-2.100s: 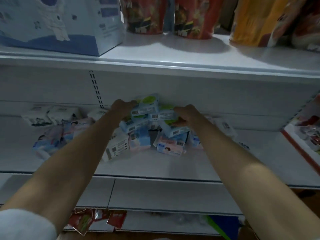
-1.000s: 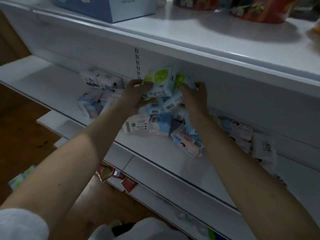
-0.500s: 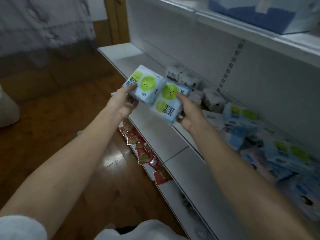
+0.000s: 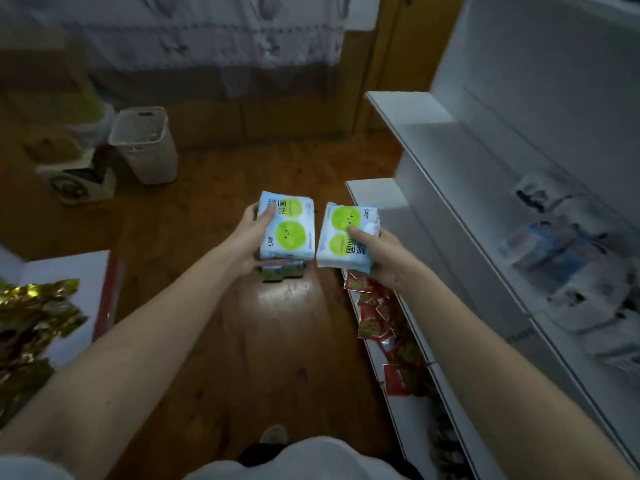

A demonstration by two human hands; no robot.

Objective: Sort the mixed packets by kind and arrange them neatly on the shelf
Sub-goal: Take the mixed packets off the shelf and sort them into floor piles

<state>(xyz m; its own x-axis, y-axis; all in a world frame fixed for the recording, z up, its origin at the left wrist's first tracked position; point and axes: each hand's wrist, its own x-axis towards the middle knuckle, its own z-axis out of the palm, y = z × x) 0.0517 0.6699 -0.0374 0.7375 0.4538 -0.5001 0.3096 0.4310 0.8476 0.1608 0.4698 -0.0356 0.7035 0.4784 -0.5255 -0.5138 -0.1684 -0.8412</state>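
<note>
Above the wooden floor (image 4: 214, 341), away from the shelf (image 4: 460, 209), the left hand (image 4: 251, 242) and right hand (image 4: 379, 258) each grasp green-dot packets (image 4: 289, 225), which may slip out because each stack is held loosely.

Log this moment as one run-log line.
left hand: holds green-dot packet | right hand: holds second green-dot packet | both packets over floor, off shelf
</note>
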